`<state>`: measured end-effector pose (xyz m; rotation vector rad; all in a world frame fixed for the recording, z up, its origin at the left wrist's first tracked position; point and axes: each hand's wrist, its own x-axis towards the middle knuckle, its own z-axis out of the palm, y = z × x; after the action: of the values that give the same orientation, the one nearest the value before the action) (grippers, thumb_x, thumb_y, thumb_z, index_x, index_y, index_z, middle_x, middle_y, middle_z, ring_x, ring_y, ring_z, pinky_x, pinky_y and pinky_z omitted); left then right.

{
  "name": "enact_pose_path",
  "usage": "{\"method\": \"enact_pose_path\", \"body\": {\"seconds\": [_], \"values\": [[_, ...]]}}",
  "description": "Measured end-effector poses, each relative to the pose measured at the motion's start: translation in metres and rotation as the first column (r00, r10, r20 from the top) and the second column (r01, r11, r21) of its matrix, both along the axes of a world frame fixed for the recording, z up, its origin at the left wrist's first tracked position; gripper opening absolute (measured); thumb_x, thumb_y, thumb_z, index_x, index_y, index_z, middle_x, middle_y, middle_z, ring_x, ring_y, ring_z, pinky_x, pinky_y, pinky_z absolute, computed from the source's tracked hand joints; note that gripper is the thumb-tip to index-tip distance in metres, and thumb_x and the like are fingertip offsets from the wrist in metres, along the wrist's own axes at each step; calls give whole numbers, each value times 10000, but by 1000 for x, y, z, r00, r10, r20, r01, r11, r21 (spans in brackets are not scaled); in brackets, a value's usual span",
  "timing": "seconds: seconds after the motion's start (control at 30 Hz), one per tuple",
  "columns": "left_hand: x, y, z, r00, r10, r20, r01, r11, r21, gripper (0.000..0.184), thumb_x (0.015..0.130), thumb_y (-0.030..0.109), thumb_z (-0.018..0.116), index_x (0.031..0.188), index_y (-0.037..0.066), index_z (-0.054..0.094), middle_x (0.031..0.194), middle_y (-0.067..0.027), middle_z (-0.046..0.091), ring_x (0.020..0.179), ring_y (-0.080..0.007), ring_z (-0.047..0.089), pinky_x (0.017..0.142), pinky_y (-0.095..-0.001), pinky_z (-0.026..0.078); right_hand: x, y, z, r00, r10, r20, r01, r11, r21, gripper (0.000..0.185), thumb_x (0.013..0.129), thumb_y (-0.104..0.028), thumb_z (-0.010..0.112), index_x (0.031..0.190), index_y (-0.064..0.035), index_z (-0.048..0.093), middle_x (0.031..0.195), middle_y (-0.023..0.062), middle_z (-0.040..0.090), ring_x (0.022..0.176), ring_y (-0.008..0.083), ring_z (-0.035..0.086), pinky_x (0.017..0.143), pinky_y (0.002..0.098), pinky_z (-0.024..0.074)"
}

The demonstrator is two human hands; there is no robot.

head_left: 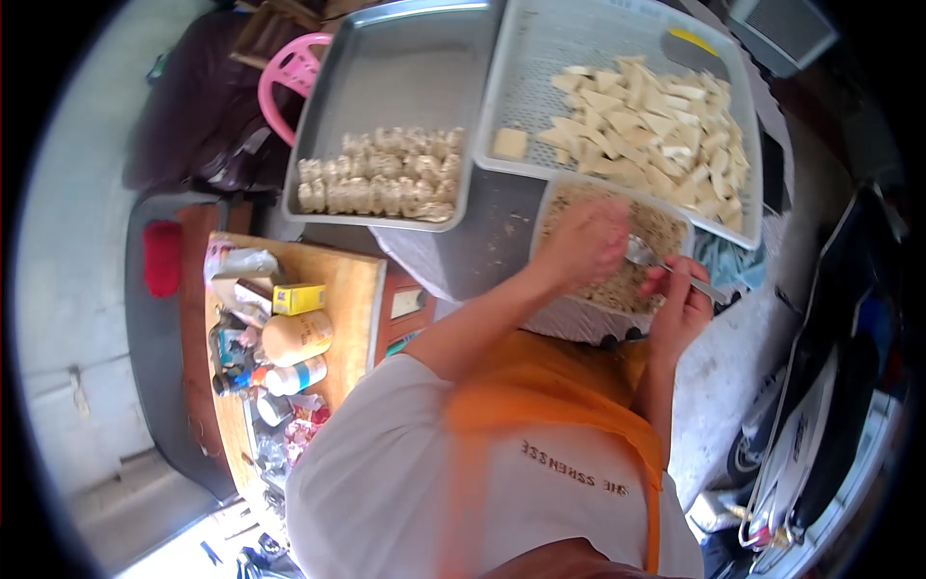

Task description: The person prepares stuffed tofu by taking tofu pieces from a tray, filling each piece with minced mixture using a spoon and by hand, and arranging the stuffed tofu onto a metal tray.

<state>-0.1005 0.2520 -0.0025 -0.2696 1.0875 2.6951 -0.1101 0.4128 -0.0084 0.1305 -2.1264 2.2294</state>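
Observation:
My left hand (590,241) is over a tub (691,237) of brown crumbly filling (617,288); its fingers are blurred, and anything it holds is hidden. At the tub's right side, the fingers of my right hand (680,297) are closed round the handle of a metal spoon (640,251). The spoon's bowl is beside my left hand, above the filling. Behind the tub, a white perforated tray (531,87) bears a heap of pale cut dough pieces (656,125), with one square piece (510,144) apart. A metal tray (405,68) holds rows of shaped pieces (386,179).
A yellow-edged scraper (693,50) lies in the white tray's far corner. A pink chair back (289,82) stands left of the metal tray. On a wooden table (357,280) at left are jars, a yellow box (299,299) and other items. A parked vehicle (820,425) is at right.

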Motion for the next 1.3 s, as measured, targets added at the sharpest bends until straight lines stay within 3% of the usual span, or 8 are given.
{"method": "enact_pose_path", "body": {"seconds": [0.3,0.4,0.5,0.63,0.93,1.03,1.13,1.3], "values": [[-5,-32,10,966,228,-122,-257,902,-347,411,973,294,322,671,79,498,550,-34,458,428,-120,422,382,-233,336,3,0,1,1000,9,5,-9,998,67,185,939,-142,477,900,16,564,676,65,592,507,99,538,484,210,445],[-10,-106,41,955,252,-157,-295,742,-602,461,976,394,239,818,88,545,718,-34,548,632,-140,529,647,-289,436,3,3,0,1000,27,0,-26,998,63,180,939,-136,476,903,18,561,681,68,591,508,99,539,487,209,447],[-22,-201,18,851,423,-310,-458,313,-832,281,943,317,457,1017,75,580,787,-38,563,679,-131,556,689,-253,450,4,3,-1,999,38,-2,-38,998,55,170,938,-125,476,906,20,559,688,69,592,512,99,540,490,207,449],[-18,-361,-22,833,388,-394,-506,246,-827,293,812,126,631,1085,33,577,749,-22,568,680,-115,578,622,-257,461,4,2,-3,999,45,-8,-44,996,83,198,941,-151,470,904,13,574,697,55,592,533,91,537,503,213,457],[34,-457,-73,909,399,-122,-155,51,-987,216,720,147,684,866,-11,682,778,-73,671,697,-127,608,678,-255,461,4,0,-6,999,46,-20,-43,992,115,203,944,-148,464,905,19,573,715,57,588,526,87,528,498,209,450],[40,-462,-64,961,268,-60,-10,-186,-982,220,735,164,672,894,13,688,768,-69,671,691,-126,604,650,-265,471,4,0,-6,998,51,-27,-47,990,134,202,944,-144,462,907,20,573,707,56,588,525,88,527,497,208,448],[41,-433,-19,973,75,217,223,-100,-970,226,753,176,664,931,38,688,771,-56,662,662,-134,596,607,-266,483,4,-2,-6,999,41,-30,-37,991,128,202,944,-145,463,909,19,575,699,57,589,523,87,526,497,207,445],[44,-424,-17,934,222,278,258,115,-959,282,893,266,534,957,24,663,743,-56,620,574,-151,576,513,-284,477,5,0,-6,999,36,-25,-33,991,128,196,942,-143,467,910,17,576,695,59,592,522,86,525,498,205,443]]}}
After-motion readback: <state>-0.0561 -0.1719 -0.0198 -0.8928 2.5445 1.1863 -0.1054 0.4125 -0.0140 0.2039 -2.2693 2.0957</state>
